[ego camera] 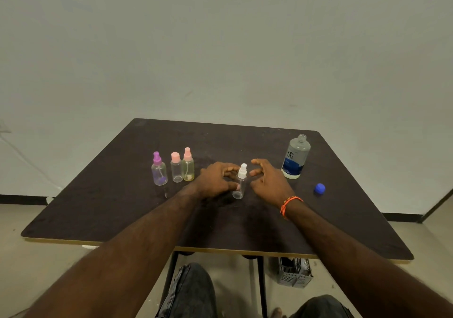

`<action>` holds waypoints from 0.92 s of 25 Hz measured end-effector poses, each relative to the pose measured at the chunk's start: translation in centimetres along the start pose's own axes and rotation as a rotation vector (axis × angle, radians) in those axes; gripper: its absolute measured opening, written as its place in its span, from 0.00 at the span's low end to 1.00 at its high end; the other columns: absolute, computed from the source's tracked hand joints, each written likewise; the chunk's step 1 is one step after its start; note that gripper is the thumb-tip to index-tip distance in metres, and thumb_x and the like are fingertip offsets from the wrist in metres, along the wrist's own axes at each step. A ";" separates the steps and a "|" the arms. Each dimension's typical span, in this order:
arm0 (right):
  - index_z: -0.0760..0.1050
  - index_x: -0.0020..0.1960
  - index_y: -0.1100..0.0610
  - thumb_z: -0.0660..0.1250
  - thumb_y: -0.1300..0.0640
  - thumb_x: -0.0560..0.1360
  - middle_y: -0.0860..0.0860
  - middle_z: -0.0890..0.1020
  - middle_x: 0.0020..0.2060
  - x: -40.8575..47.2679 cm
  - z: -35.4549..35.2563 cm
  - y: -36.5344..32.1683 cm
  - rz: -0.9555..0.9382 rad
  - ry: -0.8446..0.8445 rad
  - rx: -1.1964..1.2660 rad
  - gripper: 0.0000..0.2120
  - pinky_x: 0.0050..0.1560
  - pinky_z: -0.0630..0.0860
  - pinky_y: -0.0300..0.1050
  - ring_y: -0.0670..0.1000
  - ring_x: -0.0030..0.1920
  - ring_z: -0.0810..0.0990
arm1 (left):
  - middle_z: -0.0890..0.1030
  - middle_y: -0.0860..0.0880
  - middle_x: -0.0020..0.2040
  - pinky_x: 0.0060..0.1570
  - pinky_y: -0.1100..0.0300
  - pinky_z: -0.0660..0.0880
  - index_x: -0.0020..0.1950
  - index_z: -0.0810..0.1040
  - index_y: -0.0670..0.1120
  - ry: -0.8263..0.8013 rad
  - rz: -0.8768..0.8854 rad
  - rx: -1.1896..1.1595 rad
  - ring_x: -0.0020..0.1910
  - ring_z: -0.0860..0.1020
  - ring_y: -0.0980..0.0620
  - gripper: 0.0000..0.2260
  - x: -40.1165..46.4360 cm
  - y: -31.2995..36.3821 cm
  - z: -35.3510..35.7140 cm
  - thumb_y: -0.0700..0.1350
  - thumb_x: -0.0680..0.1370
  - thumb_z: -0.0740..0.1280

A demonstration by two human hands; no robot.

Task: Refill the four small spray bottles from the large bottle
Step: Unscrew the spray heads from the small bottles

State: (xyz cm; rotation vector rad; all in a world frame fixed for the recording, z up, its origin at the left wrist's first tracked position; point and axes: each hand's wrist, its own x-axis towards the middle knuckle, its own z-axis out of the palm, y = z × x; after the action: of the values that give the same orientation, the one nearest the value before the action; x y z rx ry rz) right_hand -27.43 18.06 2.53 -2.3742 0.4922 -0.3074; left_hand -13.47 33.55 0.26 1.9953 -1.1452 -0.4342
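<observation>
Just right of the frame's middle, a small clear spray bottle with a white top [240, 181] stands upright on the dark table [122, 214], and both hands close around it. The left hand [215, 179] has its thumb touching the bottle's lower body while its fingers curl toward the neck from behind; whether they grip firmly cannot be told, but the pose looks meant to steady the bottle. The right hand [266, 175] hovers just beside the white top, fingers spread and bent, holding nothing, probably poised to twist the sprayer off. To the left of the hands, 3 more small bottles stand in a tight row: one with a purple top [158, 170], a short one with a pink cap [176, 169] and a yellowish one with a pink sprayer [188, 165], likely queued within easy reach. At the right of the frame the large bottle [295, 157] stands upright with its neck open, its blue cap [319, 188] set on the table nearer the viewer, so it seems ready for pouring. All 4 small bottles still wear their tops.
</observation>
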 end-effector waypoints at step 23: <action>0.76 0.63 0.54 0.71 0.50 0.75 0.53 0.81 0.57 2.9 -0.4 -5.2 -0.081 -0.115 -0.411 0.18 0.57 0.79 0.50 0.54 0.56 0.79 | 0.86 0.61 0.43 0.72 0.40 0.61 0.48 0.85 0.56 0.112 -0.099 0.108 0.52 0.81 0.60 0.09 1.1 -1.0 1.7 0.59 0.72 0.76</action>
State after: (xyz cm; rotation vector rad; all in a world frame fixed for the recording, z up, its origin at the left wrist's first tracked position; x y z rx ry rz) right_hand -23.56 20.18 6.61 -2.7965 0.4384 -0.1107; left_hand -13.38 32.13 -1.54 2.1489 -1.0229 -0.3118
